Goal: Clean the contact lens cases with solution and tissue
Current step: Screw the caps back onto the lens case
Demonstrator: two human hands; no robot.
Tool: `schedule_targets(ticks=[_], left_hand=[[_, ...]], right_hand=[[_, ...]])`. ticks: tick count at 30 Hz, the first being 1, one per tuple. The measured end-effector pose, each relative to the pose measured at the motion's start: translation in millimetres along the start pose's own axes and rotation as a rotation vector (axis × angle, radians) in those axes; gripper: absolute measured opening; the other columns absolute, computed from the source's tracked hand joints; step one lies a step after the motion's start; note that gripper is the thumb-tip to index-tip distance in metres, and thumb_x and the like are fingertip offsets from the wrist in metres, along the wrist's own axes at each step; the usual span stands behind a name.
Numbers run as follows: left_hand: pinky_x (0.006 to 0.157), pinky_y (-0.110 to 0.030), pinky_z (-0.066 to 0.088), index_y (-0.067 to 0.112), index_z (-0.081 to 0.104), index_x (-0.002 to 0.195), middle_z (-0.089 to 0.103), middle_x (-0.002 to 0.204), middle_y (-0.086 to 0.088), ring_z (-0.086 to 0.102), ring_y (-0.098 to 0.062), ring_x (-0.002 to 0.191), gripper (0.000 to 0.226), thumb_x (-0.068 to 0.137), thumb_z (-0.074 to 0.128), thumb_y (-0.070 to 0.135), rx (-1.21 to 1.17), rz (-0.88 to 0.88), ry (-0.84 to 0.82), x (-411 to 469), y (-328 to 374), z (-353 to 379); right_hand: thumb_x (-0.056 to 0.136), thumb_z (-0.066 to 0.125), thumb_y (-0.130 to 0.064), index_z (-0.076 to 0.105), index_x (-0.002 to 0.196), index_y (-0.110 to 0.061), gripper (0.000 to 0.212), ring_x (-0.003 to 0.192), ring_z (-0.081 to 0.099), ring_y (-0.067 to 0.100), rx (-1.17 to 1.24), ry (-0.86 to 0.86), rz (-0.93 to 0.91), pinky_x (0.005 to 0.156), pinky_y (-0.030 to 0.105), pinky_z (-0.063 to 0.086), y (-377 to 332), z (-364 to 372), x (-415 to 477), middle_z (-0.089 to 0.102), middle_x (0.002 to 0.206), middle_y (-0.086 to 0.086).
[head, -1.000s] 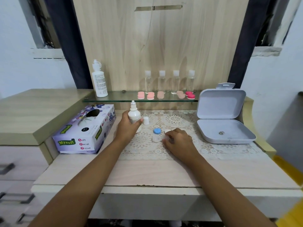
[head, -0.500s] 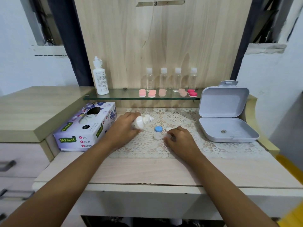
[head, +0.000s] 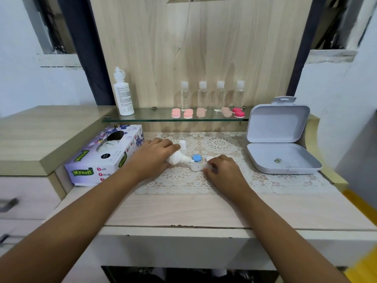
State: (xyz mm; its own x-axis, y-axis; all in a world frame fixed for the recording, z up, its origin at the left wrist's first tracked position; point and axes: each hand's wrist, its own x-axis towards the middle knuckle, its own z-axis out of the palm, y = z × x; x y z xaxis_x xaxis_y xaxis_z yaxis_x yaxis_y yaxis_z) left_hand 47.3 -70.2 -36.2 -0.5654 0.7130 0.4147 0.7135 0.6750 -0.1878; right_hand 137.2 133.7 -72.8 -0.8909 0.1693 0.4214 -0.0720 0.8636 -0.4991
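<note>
1. Head view, counts: one left hand [head: 155, 158], one right hand [head: 222, 172], one small bottle [head: 177, 158], one clear lens case [head: 195, 166] sitting on the lace mat [head: 224, 144].
2. The left hand's fingers are curling round the small bottle, tilting its nozzle down toward the lens case. The right hand's curled fingers are pinching the case's right end.
3. A blue cap [head: 196, 157] is lying just behind the case, and a white cap [head: 182, 145] is standing farther back.
4. The grey box [head: 281, 158] is lying open, holding a small metal piece [head: 277, 160].
5. The tissue box [head: 98, 158] is sitting left of the hands.
6. Four clear bottles [head: 211, 96] and a tall white bottle [head: 123, 94] are standing on the glass shelf [head: 155, 116].

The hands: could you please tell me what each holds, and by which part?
Left hand grips the bottle round its body; right hand pinches the lens case at its right end.
</note>
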Motion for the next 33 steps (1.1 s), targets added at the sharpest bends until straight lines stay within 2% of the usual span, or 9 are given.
schedule_targets(ticks=[8,21,33], left_hand=[[0.080,-0.043,0.046,0.014,0.059,0.122,0.066,0.110,-0.006,0.060,-0.031,0.099,0.054,0.071,0.078,0.017,0.104,0.083,0.062,1,3,5],[0.069,-0.042,0.051,0.013,0.065,0.108,0.069,0.096,-0.005,0.064,-0.030,0.084,0.055,0.058,0.086,0.017,0.153,0.149,0.165,5,5,9],[0.070,-0.043,0.051,0.013,0.066,0.109,0.069,0.096,-0.007,0.063,-0.031,0.083,0.055,0.058,0.086,0.016,0.142,0.166,0.222,4,3,13]], right_hand=[[0.087,0.056,-0.025,0.065,0.098,-0.008,0.022,0.094,0.049,0.025,-0.006,-0.009,0.006,0.084,0.037,0.043,0,0,0,0.058,0.097,0.008],[0.086,0.058,-0.027,0.065,0.096,-0.008,0.022,0.094,0.048,0.024,0.017,-0.035,0.021,0.084,0.035,0.041,0,-2,1,0.057,0.095,0.007],[0.086,0.058,-0.027,0.065,0.095,-0.008,0.022,0.094,0.049,0.024,0.017,-0.041,0.020,0.084,0.035,0.041,-2,-3,1,0.057,0.095,0.007]])
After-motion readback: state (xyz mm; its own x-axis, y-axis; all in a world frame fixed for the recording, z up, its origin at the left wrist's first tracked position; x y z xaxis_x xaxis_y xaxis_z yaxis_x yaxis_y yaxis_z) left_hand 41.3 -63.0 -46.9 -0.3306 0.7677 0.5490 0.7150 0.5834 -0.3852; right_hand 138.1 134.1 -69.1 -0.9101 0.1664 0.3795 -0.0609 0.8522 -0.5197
